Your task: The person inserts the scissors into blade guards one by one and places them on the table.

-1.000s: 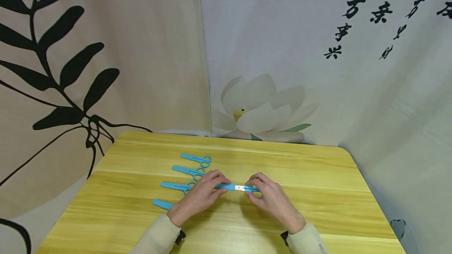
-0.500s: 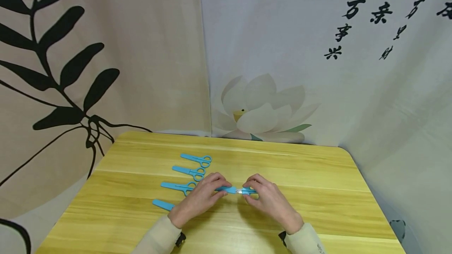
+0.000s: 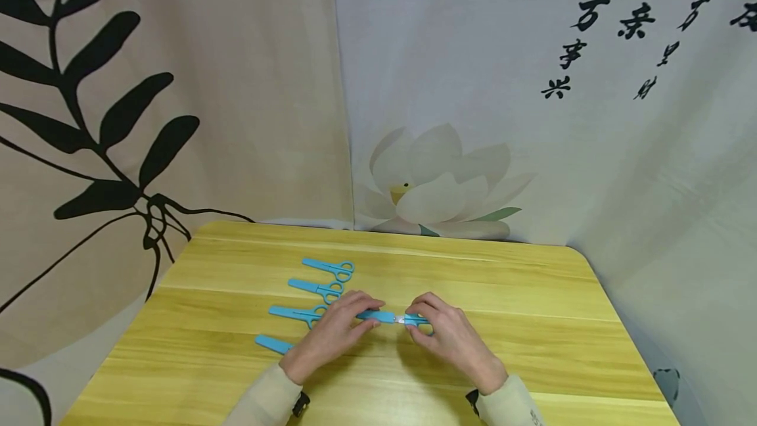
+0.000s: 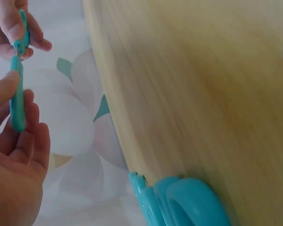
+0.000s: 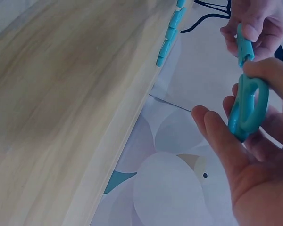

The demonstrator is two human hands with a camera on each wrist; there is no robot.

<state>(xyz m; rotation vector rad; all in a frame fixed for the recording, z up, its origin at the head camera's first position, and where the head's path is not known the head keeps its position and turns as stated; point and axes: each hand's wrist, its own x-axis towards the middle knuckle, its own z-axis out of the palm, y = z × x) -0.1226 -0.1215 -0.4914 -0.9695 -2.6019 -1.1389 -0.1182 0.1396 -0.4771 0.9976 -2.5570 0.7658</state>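
Over the middle of the yellow table [image 3: 532, 321], both hands hold one pair of blue scissors [image 3: 416, 319] with a blue blade cover [image 3: 374, 315]. My left hand [image 3: 368, 318] pinches the cover [image 4: 17, 99] between thumb and fingers. My right hand [image 3: 422, 322] grips the scissors' handle loops [image 5: 247, 108]. Only a short bit of silver blade [image 3: 401, 319] shows between cover and handles. In the right wrist view, my left hand [image 5: 254, 23] holds the cover [image 5: 244, 44] just above the handles.
Several more covered blue scissors lie in a row at the left: one [image 3: 330, 267] farthest, then [image 3: 317, 288], [image 3: 298, 312], and a cover tip [image 3: 273, 344] partly under my left forearm. Printed fabric backdrops stand close behind and to the right of the table.
My hands have come closer together and the cover has slid further over the blade, so less silver shows than a second ago.
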